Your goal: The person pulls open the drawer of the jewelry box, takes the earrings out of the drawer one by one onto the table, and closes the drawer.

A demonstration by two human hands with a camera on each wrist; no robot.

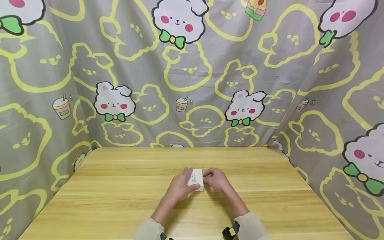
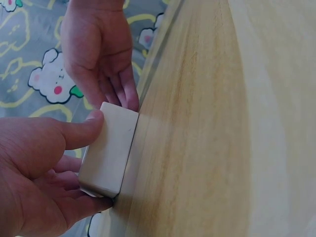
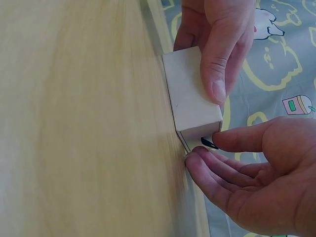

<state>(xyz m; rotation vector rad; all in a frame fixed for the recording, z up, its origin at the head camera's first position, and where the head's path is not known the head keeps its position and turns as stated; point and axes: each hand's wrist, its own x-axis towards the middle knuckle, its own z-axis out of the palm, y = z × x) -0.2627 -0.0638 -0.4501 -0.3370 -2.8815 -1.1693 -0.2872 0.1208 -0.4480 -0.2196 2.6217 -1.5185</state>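
A small white cardboard box with dark script lettering on its top rests on the wooden table. My left hand grips it from the left, thumb on the near side and fingers on the far side. At the box's right end is my right hand, with fingers bent. A short black ribbon tab sticks out of that end in the right wrist view, between the right thumb and fingers, which pinch it. In the left wrist view the box shows a plain side; the lettering is hidden there.
The light wooden table runs back to a grey curtain printed with rabbits and yellow outlines. The curtain also lines both sides. A black strap device sits on the right wrist by the sleeve.
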